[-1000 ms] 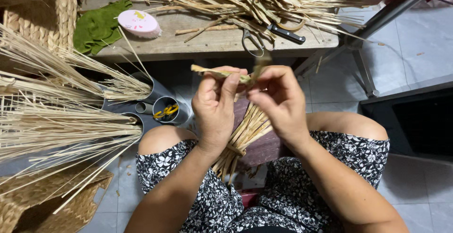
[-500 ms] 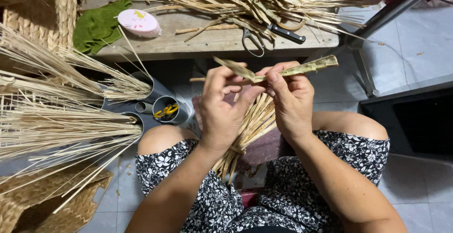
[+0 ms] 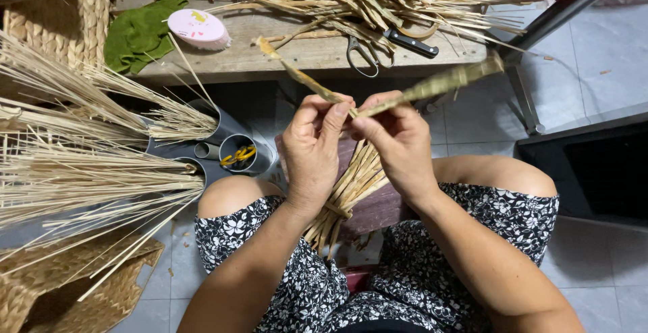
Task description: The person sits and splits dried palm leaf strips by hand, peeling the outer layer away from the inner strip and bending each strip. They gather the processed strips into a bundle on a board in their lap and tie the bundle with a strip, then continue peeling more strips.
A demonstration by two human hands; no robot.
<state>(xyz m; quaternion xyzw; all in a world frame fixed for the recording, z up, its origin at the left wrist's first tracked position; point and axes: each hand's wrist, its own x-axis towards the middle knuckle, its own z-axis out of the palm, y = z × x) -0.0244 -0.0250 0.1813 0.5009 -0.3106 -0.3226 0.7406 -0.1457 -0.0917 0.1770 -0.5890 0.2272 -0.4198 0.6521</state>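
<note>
Left hand (image 3: 312, 145) and right hand (image 3: 398, 143) are sitting slightly higher in view than 1.0 s ago, now pinching side by side. The dried leaf strips (image 3: 378, 100), first bunched short and level between the hands, are now spreading into a wide V: the left strip is angling up-left so its tip overlaps the worktop (image 3: 297, 56) edge; the right strip, near level 0.5 s ago, is tilting up-right and reaching further out, its end blurred. The scissors (image 3: 368, 55), earlier partly covered by the strips, are showing fully now
</note>
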